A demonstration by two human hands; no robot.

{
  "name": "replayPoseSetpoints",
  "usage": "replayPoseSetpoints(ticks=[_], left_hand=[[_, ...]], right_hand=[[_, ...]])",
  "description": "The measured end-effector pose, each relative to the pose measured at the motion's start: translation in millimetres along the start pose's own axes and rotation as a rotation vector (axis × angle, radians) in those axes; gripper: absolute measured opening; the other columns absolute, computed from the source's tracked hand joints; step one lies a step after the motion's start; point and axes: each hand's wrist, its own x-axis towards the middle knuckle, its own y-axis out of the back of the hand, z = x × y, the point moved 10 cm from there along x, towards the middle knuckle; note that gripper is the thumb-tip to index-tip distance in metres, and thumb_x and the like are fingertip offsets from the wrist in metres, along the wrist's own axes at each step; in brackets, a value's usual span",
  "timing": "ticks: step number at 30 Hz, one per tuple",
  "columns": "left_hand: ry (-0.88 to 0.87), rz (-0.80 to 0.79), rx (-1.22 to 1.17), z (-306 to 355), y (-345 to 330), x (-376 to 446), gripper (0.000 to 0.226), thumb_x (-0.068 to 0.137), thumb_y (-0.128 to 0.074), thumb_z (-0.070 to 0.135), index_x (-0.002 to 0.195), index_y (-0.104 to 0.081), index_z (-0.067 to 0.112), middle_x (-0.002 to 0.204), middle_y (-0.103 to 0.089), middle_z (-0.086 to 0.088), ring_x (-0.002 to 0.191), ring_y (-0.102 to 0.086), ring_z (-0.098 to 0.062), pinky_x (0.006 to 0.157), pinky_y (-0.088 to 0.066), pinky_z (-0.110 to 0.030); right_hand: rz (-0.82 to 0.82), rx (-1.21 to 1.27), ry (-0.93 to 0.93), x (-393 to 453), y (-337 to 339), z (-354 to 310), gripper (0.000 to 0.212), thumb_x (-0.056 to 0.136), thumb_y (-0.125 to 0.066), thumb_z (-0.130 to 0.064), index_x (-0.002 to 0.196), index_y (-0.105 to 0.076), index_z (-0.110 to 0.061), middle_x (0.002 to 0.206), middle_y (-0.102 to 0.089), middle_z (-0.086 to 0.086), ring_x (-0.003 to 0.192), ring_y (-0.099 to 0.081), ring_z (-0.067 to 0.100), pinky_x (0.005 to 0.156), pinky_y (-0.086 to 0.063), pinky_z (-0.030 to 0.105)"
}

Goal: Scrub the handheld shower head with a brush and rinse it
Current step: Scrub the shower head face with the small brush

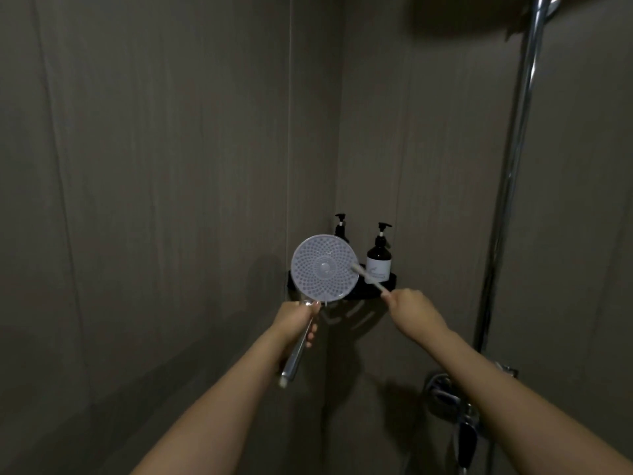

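The handheld shower head point(324, 267) is a round pale disc full of small nozzles, its face turned toward me, on a chrome handle that slants down to the left. My left hand point(298, 320) is wrapped around that handle just below the disc. My right hand point(409, 305) grips the end of a thin light-coloured brush point(369, 278). The brush tip touches the right edge of the disc's face.
A black corner shelf point(390, 282) behind the shower head carries two dark pump bottles point(379, 260). A chrome riser pipe point(513, 166) runs up the right wall, with the mixer valve point(445, 397) low on the right. Grey tiled walls meet in the corner.
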Motion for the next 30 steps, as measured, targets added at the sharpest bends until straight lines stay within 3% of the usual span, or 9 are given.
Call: replayPoseSetpoints(ticks=[3,5,8,13,17,21,27,30], left_hand=[[0.0,0.005,0.006,-1,1,1,0.027,0.09,-0.053,0.025,0.067,-0.049,0.012,0.051,-0.047,-0.007,0.039,-0.041,-0.015,0.041,-0.035,-0.019],[0.005,-0.009,-0.015,-2,-2,1,0.026,0.09,-0.053,0.025,0.067,-0.048,0.012,0.052,-0.047,-0.007,0.039,-0.041,-0.015,0.04,-0.035,-0.019],[0.013,-0.011,-0.011,-2,-4,1,0.026,0.09,-0.053,0.025,0.068,-0.049,0.012,0.053,-0.048,-0.007,0.04,-0.041,-0.015,0.04,-0.035,-0.019],[0.024,-0.035,0.006,-4,-6,3,0.026,0.09,-0.053,0.026,0.069,-0.049,0.012,0.052,-0.048,-0.006,0.04,-0.042,-0.015,0.041,-0.035,-0.02],[0.019,-0.039,0.015,-5,-11,1,0.028,0.089,-0.053,0.026,0.065,-0.049,0.013,0.052,-0.048,-0.007,0.039,-0.042,-0.015,0.04,-0.035,-0.019],[0.012,-0.031,0.01,-7,-15,0,0.029,0.091,-0.052,0.025,0.065,-0.048,0.012,0.053,-0.047,-0.008,0.039,-0.041,-0.015,0.04,-0.035,-0.019],[0.023,-0.045,0.016,-20,-22,-4,0.029,0.091,-0.052,0.025,0.065,-0.048,0.012,0.053,-0.046,-0.008,0.037,-0.04,-0.014,0.04,-0.035,-0.019],[0.043,-0.051,0.008,-28,-30,-6,0.029,0.091,-0.052,0.025,0.065,-0.047,0.013,0.054,-0.046,-0.008,0.04,-0.04,-0.015,0.04,-0.035,-0.018]], right_hand=[[-0.022,-0.025,0.008,-1,-4,-1,0.042,0.099,-0.035,-0.031,0.058,-0.038,-0.024,0.08,-0.06,0.015,0.068,-0.049,0.022,0.056,-0.034,0.03],[0.016,-0.033,0.025,-2,1,-2,0.043,0.1,-0.035,-0.03,0.057,-0.037,-0.023,0.077,-0.058,0.011,0.068,-0.049,0.022,0.054,-0.032,0.031],[-0.078,-0.086,0.033,-2,-11,0,0.043,0.099,-0.035,-0.033,0.057,-0.038,-0.024,0.067,-0.05,0.001,0.066,-0.048,0.02,0.053,-0.032,0.03],[-0.086,-0.085,0.045,-3,-13,-1,0.044,0.099,-0.035,-0.032,0.057,-0.039,-0.022,0.064,-0.05,0.001,0.058,-0.046,0.016,0.049,-0.03,0.027],[-0.055,-0.052,0.035,1,-7,-10,0.044,0.1,-0.034,-0.03,0.057,-0.038,-0.019,0.085,-0.062,0.018,0.069,-0.048,0.023,0.061,-0.034,0.029],[-0.152,-0.004,0.019,0,-16,-10,0.047,0.099,-0.037,-0.029,0.054,-0.037,-0.017,0.06,-0.043,0.002,0.057,-0.041,0.016,0.053,-0.03,0.029],[-0.104,-0.039,0.038,-9,-18,8,0.044,0.099,-0.034,-0.032,0.059,-0.042,-0.016,0.062,-0.046,0.0,0.058,-0.044,0.015,0.053,-0.033,0.029],[-0.104,-0.045,0.029,-15,-22,16,0.044,0.099,-0.035,-0.032,0.059,-0.042,-0.018,0.062,-0.047,0.0,0.066,-0.048,0.02,0.061,-0.036,0.029]])
